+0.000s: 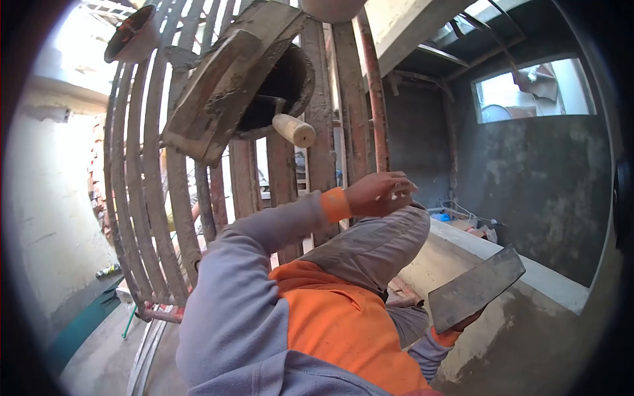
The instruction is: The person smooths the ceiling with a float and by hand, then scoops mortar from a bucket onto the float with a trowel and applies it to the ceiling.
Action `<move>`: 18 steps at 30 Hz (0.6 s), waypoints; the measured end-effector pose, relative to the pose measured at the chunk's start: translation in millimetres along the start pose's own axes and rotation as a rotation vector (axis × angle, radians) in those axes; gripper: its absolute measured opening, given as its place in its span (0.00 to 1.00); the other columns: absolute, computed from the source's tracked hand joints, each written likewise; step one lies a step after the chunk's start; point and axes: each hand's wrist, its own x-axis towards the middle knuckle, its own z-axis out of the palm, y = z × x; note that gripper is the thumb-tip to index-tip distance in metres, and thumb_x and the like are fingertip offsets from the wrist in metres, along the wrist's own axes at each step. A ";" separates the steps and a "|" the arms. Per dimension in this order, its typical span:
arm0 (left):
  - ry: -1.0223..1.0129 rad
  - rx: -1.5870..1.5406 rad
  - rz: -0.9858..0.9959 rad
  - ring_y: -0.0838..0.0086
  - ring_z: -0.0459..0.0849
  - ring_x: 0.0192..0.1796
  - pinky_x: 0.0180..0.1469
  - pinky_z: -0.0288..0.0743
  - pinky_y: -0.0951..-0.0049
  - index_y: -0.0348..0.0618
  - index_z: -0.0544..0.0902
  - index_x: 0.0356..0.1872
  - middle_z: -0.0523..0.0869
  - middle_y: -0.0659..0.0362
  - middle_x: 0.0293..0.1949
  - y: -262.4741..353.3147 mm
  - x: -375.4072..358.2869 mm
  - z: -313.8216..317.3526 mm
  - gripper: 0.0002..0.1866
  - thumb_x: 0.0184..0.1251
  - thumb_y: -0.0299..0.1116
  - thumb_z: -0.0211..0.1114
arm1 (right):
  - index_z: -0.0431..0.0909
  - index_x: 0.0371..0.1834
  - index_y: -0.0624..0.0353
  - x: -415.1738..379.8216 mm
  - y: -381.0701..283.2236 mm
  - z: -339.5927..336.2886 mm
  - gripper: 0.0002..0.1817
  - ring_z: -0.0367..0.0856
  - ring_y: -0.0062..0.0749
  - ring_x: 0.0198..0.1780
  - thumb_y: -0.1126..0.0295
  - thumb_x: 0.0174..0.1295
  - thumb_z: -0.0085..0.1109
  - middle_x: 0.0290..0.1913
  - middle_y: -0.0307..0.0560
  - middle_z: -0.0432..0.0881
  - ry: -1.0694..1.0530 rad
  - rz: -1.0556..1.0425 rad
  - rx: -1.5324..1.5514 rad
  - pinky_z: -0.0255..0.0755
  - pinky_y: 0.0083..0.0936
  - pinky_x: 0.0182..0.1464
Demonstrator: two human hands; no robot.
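My left hand (382,195) is over my bent knee, its fingers loosely stretched, with pale specks on them; nothing shows in it. At the lower right, my right hand (467,321) grips a flat rectangular plastering trowel (477,290). The blade faces me and hides the handle and most of the fingers. Ahead on the planks stands a dark bucket (300,76), with a wooden-handled tool (294,131) leaning out of it. Mortar-stained wooden boards (231,79) lie across the bucket's top.
Scaffold planks (153,178) with gaps between them run beneath me, beside a rusty pole (374,92). Another bucket (135,36) stands at the upper left, and part of a pale one (333,8) shows at the top. A low ledge (515,264) and grey wall (528,171) are at right.
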 end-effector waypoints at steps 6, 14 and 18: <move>0.270 0.305 0.231 0.64 0.86 0.41 0.44 0.81 0.67 0.38 0.83 0.48 0.85 0.51 0.44 117.2 -32.3 -168.1 0.12 0.64 0.29 0.67 | 0.65 0.68 0.61 14.9 10.5 37.6 0.25 0.81 0.37 0.54 0.55 0.76 0.40 0.59 0.49 0.77 -0.211 0.149 0.344 0.78 0.33 0.53; 0.586 1.247 -0.559 0.46 0.83 0.51 0.53 0.75 0.52 0.37 0.74 0.60 0.83 0.41 0.49 14.2 -78.8 -318.8 0.36 0.57 0.52 0.70 | 0.74 0.53 0.59 57.9 16.6 206.4 0.12 0.80 0.26 0.41 0.65 0.72 0.53 0.40 0.40 0.79 -0.593 0.064 0.114 0.76 0.27 0.45; 0.490 1.004 -0.722 0.48 0.82 0.53 0.54 0.75 0.54 0.34 0.72 0.59 0.83 0.39 0.47 34.0 -78.3 -308.3 0.35 0.57 0.49 0.69 | 0.75 0.50 0.64 58.1 68.9 268.6 0.17 0.80 0.29 0.40 0.65 0.64 0.64 0.39 0.43 0.80 -0.665 0.173 -0.010 0.75 0.27 0.44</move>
